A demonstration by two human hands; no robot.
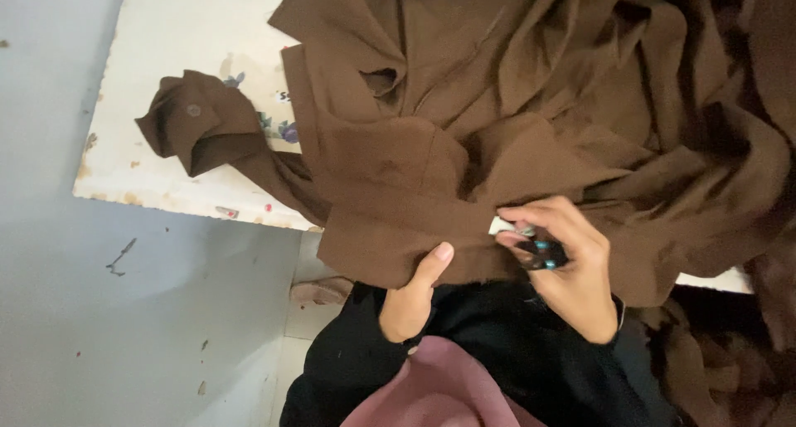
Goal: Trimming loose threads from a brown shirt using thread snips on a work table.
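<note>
At the near edge of the desk [166, 186], a brown garment [497, 112] lies heaped, one buttoned cuff [195, 116] trailing to the left. The left hand [410, 298] pinches the garment's lower hem, thumb on top, grip closed on the cloth. The right hand [568, 269] is closed around a small dark tool with teal parts [541, 254], probably thread snips, its tip touching the hem beside a pale scrap [500, 225]. Blur hides the blades. As I judge it, the tool could nick the cloth if the fold slips under the thumb, or catch a fingertip, since both hands sit close together. The heavy heap could also slide off the desk edge.
</note>
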